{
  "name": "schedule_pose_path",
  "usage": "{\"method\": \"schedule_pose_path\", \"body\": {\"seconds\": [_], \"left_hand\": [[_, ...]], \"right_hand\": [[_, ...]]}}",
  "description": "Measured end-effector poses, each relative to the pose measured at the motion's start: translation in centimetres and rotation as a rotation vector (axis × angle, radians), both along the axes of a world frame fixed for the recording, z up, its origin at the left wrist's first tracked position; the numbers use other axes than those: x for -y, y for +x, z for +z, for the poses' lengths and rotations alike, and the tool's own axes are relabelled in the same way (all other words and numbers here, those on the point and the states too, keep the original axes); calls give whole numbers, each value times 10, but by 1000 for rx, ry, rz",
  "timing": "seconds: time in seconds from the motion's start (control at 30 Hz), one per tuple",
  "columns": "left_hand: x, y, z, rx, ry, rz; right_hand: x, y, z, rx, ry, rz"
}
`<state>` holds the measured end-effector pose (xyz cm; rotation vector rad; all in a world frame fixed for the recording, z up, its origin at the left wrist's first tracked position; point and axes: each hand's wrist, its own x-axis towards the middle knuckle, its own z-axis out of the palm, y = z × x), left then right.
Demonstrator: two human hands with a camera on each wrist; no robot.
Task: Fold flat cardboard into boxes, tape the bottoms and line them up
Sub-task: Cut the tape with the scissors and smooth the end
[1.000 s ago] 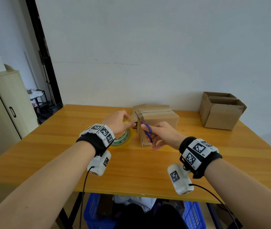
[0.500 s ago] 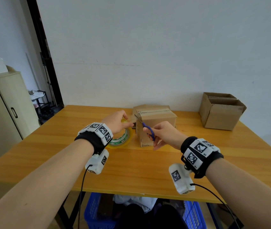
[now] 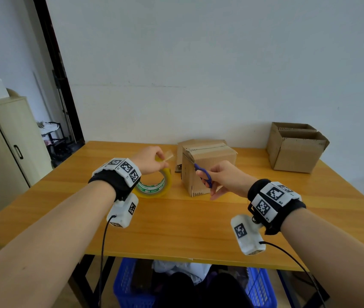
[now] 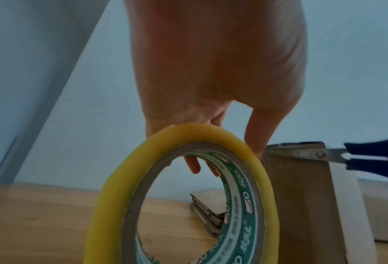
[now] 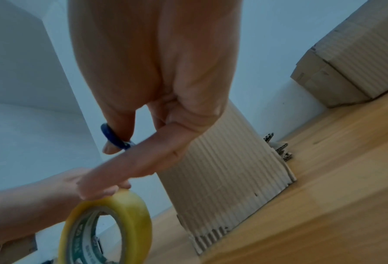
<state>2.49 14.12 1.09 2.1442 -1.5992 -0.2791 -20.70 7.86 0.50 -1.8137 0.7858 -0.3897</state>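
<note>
A folded cardboard box stands on the wooden table with a strip of tape along its top seam. My left hand grips a yellow tape roll standing on edge left of the box, and pinches the roll's loose tape end. My right hand holds blue-handled scissors with the blades at the box's upper left corner. In the left wrist view the tape roll fills the front and the scissors lie against the box's top edge. The right wrist view shows the box wall.
Two finished open boxes stand side by side at the table's far right. Flat cardboard pieces lean behind the taped box. A beige cabinet is at the left. A blue basket sits under the table.
The tape between the roll and the box has parted. My left hand has drawn the roll and its loose end left, away from the box. The scissors stay at the box corner.
</note>
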Motion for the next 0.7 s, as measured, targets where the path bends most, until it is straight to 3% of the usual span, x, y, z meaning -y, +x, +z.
{"method": "schedule_pose_path", "body": {"seconds": [0.17,0.33,0.47,0.7], "left_hand": [[-4,7,1,-174,2,-21],[-4,1,10,-213,26,-15],[-8,-1,17,-342,-4,-12],[1,-6,16,-205,34,35]], "right_hand": [[-1,-2,0,5,-19,11],[-3,3,-1,36,-2,3],[-3,6,-2,36,-2,0],[-3,10,-3,37,-4,2]]}}
